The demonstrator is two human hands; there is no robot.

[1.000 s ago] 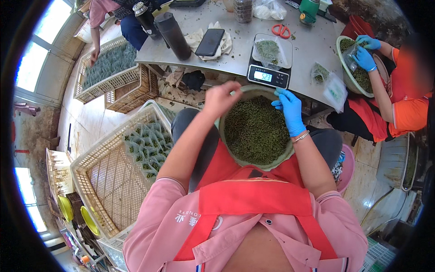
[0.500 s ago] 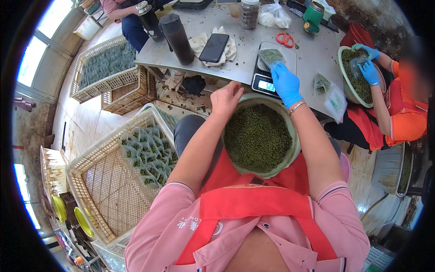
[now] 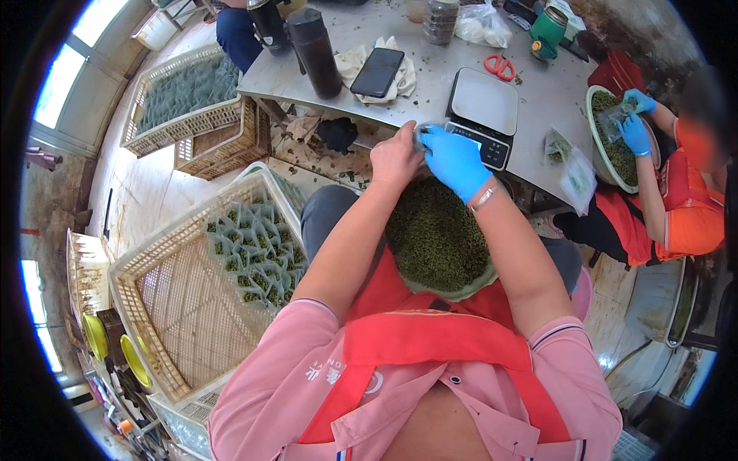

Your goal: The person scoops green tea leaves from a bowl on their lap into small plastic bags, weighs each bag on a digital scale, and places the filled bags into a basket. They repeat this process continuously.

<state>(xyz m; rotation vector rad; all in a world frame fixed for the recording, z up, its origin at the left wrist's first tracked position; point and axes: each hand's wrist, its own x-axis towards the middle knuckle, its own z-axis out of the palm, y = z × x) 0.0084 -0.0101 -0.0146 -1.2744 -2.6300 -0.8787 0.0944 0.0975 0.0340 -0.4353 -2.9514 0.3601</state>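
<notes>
- The left hand (image 3: 396, 156), bare, and the right hand (image 3: 455, 160), in a blue glove, meet at the near edge of the bench (image 3: 430, 84), fingers pinched together on a small clear packet (image 3: 425, 134); it is mostly hidden between them, so what it contains cannot be told.
- The packet sits just above the far rim of one green bowl (image 3: 438, 234) resting in the person's lap, directly beneath both wrists.
- That bowl is heaped with small dark green leaf bits, loose and crumbly.
- One digital scale (image 3: 483, 115) stands on the bench just beyond the right hand, its pan bare.
- One pale plastic crate (image 3: 192, 269) on the floor beside the left arm holds rows of filled green packets, too many to count surely.
- A second person at the right works over another bowl (image 3: 615, 146) with two blue-gloved hands.
</notes>
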